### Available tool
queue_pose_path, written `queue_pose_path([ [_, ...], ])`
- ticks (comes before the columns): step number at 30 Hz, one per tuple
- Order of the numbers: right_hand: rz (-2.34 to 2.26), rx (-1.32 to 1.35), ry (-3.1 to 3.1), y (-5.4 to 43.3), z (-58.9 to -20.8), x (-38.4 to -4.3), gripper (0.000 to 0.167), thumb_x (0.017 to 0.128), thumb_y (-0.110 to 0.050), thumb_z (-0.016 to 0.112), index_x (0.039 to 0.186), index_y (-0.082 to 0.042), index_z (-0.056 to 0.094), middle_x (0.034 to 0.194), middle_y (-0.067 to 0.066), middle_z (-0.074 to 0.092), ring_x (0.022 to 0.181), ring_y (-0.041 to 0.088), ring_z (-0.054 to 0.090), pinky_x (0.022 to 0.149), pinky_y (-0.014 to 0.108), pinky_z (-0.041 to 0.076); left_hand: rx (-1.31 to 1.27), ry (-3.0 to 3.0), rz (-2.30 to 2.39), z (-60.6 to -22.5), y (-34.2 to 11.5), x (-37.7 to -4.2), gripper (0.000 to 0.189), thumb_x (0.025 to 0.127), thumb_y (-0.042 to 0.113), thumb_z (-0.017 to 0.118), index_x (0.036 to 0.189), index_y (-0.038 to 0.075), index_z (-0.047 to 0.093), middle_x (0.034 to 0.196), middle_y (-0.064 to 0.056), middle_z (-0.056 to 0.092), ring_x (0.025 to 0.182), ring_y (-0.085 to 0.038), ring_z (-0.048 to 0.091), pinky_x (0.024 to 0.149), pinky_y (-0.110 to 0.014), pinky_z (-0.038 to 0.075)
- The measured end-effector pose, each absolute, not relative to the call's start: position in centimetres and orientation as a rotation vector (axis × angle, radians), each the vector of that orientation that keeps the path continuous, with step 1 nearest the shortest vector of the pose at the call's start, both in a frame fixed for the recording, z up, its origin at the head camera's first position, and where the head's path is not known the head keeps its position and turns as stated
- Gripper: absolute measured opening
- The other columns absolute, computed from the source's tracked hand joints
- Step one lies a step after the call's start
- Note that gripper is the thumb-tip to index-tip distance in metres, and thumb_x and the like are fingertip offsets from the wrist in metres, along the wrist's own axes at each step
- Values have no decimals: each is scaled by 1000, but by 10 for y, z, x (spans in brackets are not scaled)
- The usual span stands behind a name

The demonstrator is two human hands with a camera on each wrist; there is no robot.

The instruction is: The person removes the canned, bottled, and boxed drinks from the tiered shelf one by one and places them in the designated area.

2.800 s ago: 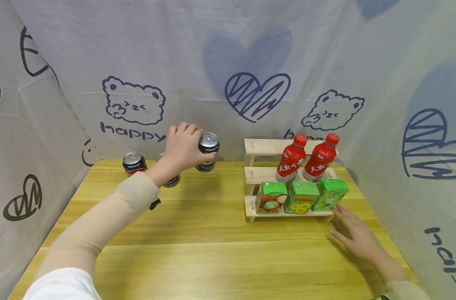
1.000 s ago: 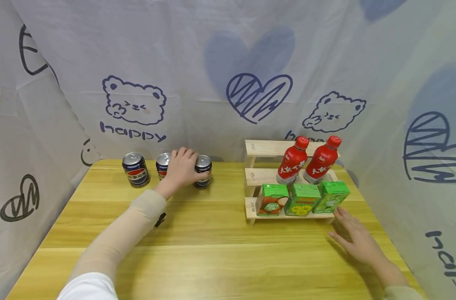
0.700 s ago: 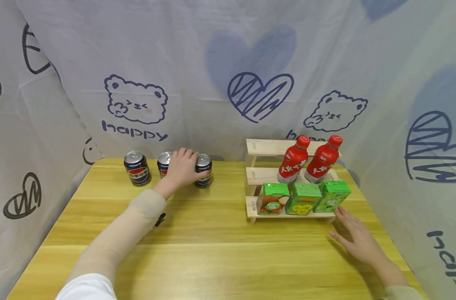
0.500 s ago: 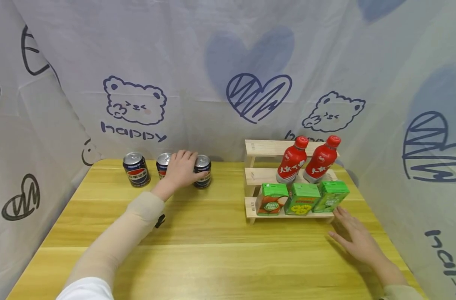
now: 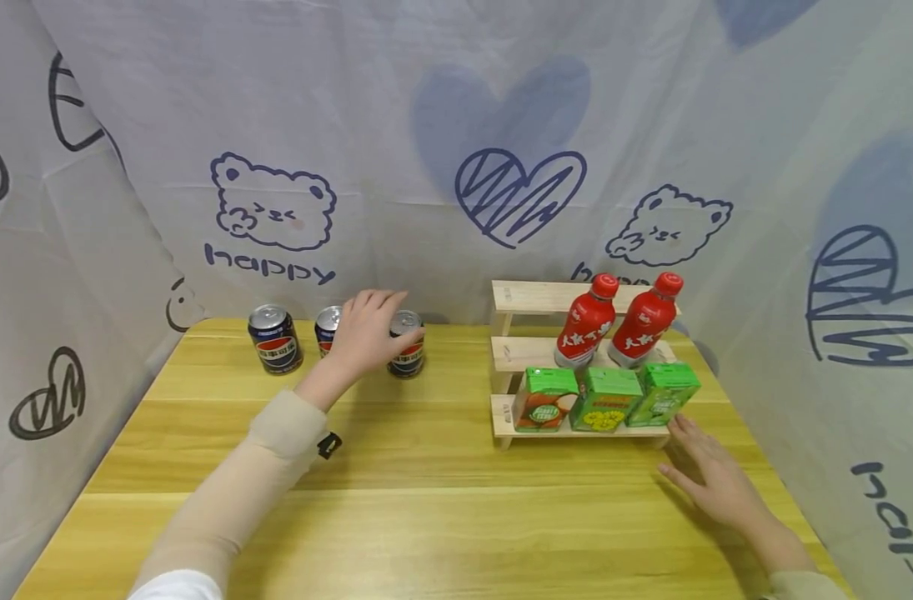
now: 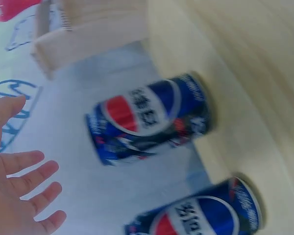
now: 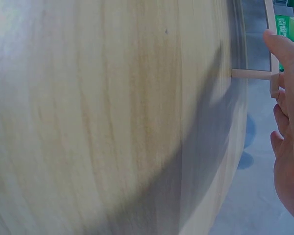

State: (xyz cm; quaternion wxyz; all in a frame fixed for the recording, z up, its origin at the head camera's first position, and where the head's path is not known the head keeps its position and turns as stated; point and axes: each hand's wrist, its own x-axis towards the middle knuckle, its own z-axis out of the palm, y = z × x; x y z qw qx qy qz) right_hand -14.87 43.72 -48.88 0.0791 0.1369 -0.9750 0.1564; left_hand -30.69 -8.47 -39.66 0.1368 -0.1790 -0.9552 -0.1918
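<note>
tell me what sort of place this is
Probably a staged tabletop booth: printed cloth hangs behind and beside a wooden table, and on it stands a small rack of bottles and cartons.

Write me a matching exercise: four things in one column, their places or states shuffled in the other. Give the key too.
Things:
1. Red bottles
2. Green boxes
3. Cans
4. Left hand

Places or states:
A. Standing on the table
B. Open, holding nothing
C. On the bottom shelf
D. On the middle shelf

Right pairs: 1-D, 2-C, 3-A, 4-B
</note>
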Motion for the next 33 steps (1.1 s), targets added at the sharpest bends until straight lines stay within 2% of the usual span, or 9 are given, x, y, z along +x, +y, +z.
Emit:
queue_pose_path([
  [12,433,429,-2925,436,-483,-149,71,94,-36,62,149,0,35,155,25,29,150,32,19,115,13,-10,-599,-2640,-717,-359,-52,-285,69,89,55,62,142,13,50,140,-13,54,131,-33,44,108,-55,33],
  [23,401,414,-2956,436,-479,-150,69,94,-38,61,146,3,39,153,26,32,145,41,27,118,19,-10,-711,-2597,-772,-355,-11,-285,68,89,56,61,142,15,49,140,-9,54,131,-29,45,110,-54,32],
  [33,411,407,-2961,436,-478,-152,69,94,-39,61,145,2,40,153,26,33,144,42,28,119,23,-8,-788,-2593,-680,-351,30,-289,69,88,62,59,141,19,51,140,-3,56,131,-25,46,109,-49,36],
])
